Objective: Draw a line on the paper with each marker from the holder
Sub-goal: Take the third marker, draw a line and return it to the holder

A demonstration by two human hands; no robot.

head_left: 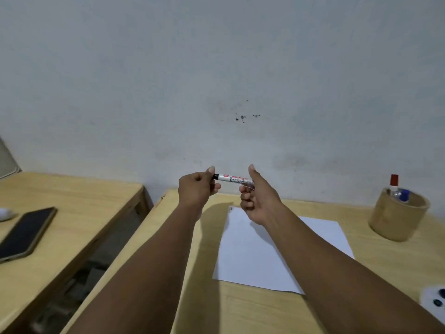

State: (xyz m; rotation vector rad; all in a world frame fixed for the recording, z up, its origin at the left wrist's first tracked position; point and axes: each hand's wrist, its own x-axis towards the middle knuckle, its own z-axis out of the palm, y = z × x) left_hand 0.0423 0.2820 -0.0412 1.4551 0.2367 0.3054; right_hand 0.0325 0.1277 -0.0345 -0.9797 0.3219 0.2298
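Left hand [197, 189] and right hand [255, 198] each pinch one end of a marker [232, 178], grips closed, above the paper [252, 256].

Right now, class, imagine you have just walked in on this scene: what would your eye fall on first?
First, the two hands raised mid-frame, left hand and right hand, holding a white board marker level between them above the desk. Below them lies a white sheet of paper, almost blank. At far right stands a round wooden holder with a red-capped and a blue-capped marker in it.
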